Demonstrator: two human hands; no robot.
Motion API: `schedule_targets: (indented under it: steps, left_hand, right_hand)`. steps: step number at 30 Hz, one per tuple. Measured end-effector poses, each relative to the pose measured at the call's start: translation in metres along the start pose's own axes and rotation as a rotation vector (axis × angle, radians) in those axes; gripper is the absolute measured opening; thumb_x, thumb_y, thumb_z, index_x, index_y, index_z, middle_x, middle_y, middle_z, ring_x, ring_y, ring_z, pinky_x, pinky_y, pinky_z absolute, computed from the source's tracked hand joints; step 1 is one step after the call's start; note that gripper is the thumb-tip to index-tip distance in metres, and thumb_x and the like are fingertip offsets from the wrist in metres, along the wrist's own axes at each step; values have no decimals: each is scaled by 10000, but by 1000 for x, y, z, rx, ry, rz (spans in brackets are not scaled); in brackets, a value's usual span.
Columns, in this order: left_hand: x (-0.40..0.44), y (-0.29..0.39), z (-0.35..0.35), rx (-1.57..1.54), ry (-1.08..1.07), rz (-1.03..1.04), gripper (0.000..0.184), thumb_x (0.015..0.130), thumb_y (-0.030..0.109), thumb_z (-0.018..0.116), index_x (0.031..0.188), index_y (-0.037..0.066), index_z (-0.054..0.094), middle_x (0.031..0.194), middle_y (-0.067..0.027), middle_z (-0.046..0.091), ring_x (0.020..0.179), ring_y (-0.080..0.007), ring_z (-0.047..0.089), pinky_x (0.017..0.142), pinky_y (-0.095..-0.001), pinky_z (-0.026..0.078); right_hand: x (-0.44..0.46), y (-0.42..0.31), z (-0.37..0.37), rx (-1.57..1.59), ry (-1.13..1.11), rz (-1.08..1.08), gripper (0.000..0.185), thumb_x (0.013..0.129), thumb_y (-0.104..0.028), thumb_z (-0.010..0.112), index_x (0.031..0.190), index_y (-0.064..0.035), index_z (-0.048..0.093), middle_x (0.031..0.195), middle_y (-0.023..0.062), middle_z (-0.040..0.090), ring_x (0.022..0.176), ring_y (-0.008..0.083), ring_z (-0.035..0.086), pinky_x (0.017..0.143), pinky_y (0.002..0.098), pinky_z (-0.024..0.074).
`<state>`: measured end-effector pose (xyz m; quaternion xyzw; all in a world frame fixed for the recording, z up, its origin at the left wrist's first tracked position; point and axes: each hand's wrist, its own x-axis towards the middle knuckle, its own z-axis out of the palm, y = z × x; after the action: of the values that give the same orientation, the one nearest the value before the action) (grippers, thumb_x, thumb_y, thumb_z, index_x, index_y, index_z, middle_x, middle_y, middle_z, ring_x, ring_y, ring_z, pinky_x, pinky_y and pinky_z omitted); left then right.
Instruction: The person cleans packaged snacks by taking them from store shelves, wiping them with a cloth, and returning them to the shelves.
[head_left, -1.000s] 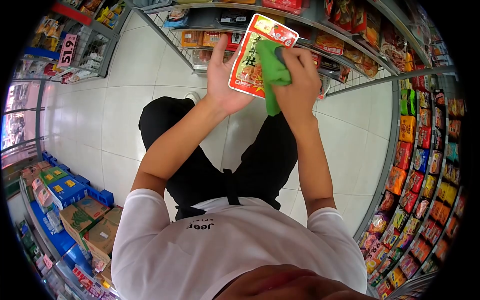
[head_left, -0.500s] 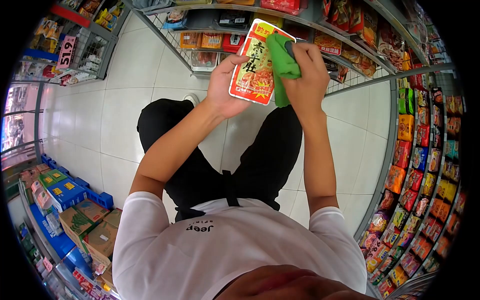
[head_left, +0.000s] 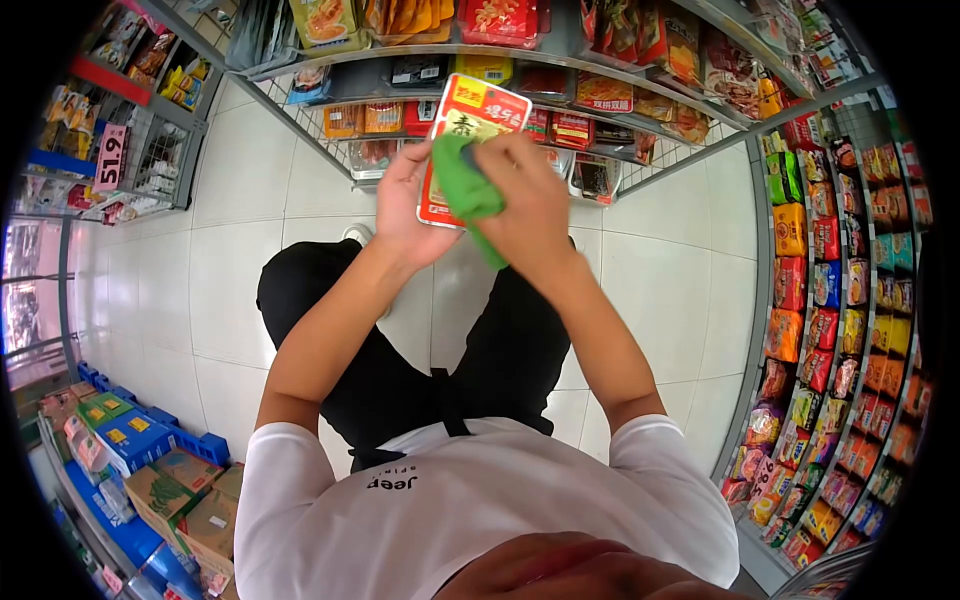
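A red and yellow snack packet (head_left: pixel 500 112) with dark printed characters is held upright in front of me, its face turned toward the camera. My left hand (head_left: pixel 408 215) grips it by the left edge, thumb on the front and fingers behind. Bunched in my right hand (head_left: pixel 530 205) is a green cloth (head_left: pixel 462 185), pressed against the packet's front. The cloth covers the middle and lower right of the packet. Part of it hangs below my fingers.
Ahead stands a wire-sided shelf (head_left: pixel 560 62) stacked with packaged food. A long rack of colourful packets (head_left: pixel 790 270) runs down the right. Cardboard boxes (head_left: pixel 180 490) and a blue crate (head_left: pixel 205 447) sit at lower left. Another rack with a price sign (head_left: pixel 111 157) is at upper left.
My right hand and the cloth have moved left across the packet's face, covering its middle. The packet and my left hand have shifted left and slightly down in view.
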<state>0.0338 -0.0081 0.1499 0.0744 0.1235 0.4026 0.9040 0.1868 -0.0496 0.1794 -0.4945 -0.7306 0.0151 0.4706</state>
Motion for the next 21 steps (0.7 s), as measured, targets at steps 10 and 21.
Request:
schedule_targets:
  steps: [10,21]
  left_hand:
    - [-2,-1,5,-17,-32,-49,493,1011,314,507,1399,11,539,1331,-176,653,1211,-302,643,1082,-482,483]
    - [14,7,33,604,153,220,335,1030,65,595,1348,45,490,1249,-126,659,1120,-198,683,958,-356,581]
  right_hand:
    - [-18,18,-11,7,70,122,381,706,-117,825,1059,-66,692,992,61,626,875,281,664,714,376,550]
    - [-61,16,-37,245,76,330,358,747,-37,811,1086,1,700,1017,102,646,885,278,682,765,338,554]
